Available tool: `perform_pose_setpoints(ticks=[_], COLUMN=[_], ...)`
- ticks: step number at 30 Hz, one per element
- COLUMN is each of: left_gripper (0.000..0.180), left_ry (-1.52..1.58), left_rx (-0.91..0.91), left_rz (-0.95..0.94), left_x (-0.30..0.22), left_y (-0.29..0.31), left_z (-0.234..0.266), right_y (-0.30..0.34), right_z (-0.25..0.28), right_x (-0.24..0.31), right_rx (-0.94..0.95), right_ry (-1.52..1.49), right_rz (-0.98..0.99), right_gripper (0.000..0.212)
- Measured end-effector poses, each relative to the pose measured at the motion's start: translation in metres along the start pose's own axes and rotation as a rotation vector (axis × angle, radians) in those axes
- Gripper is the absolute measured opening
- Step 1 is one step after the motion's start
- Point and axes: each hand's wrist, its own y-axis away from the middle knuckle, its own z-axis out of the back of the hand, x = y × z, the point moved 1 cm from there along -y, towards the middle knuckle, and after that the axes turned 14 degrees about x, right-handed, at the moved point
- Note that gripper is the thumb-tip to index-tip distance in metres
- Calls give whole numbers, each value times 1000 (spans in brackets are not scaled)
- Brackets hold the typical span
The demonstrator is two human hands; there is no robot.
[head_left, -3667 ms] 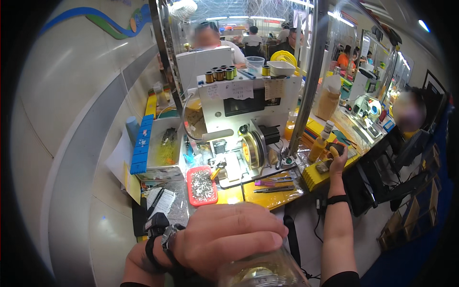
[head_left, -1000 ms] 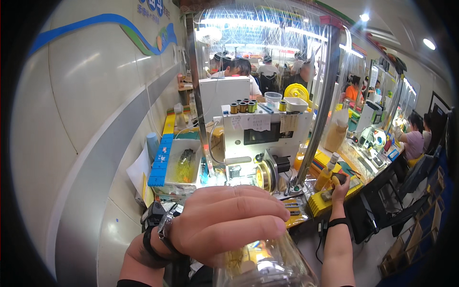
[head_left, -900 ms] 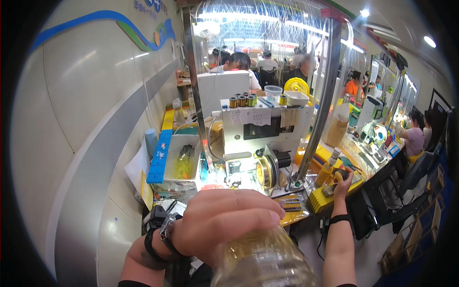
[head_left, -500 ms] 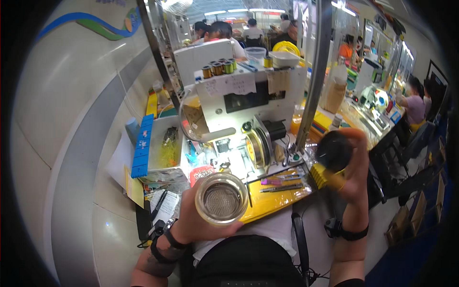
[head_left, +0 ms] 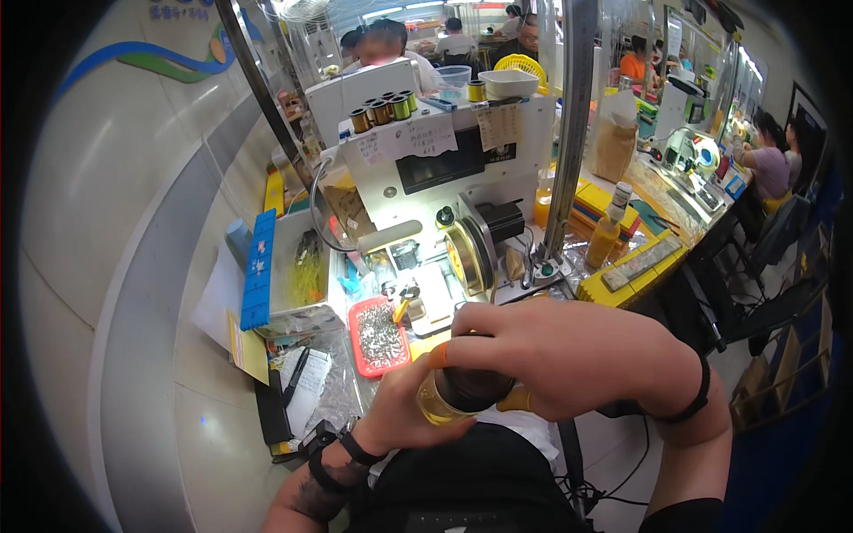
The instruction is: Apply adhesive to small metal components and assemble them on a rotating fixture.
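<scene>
My left hand (head_left: 404, 413) grips a clear bottle (head_left: 440, 404) of yellowish liquid from below, close to my chest. My right hand (head_left: 569, 355) lies over the bottle's top, fingers closed on its dark round cap (head_left: 471, 386). Both hands meet just in front of the yellow bench edge, below a red tray (head_left: 380, 336) of small metal parts. The bottle's body is mostly hidden by my hands.
A white winding machine (head_left: 444, 178) with a dark screen and a round wheel (head_left: 469, 258) stands behind the hands. A blue strip (head_left: 258, 280), a clear bin, papers and a pen lie to the left. A small yellow bottle (head_left: 606, 235) stands right. Other people sit at benches behind and right.
The bottle was tilted up near my face, then lowered with its mouth uncovered. My right hand brought the dark cap from the right onto the bottle's top.
</scene>
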Motion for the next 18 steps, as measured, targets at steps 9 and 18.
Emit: perform_pose_setpoints(ticks=[9,18], left_gripper=[70,70], left_ry=[-67,133], left_rx=[35,86], left_rz=[91,41], left_x=[-14,-14], left_y=[5,12], left_z=[-4,-3], right_y=[-10,-3], right_z=[11,-2], right_x=[22,22], right_rx=[58,-7], right_ry=[158,-101], right_rz=[-545,-140], right_gripper=[57,51])
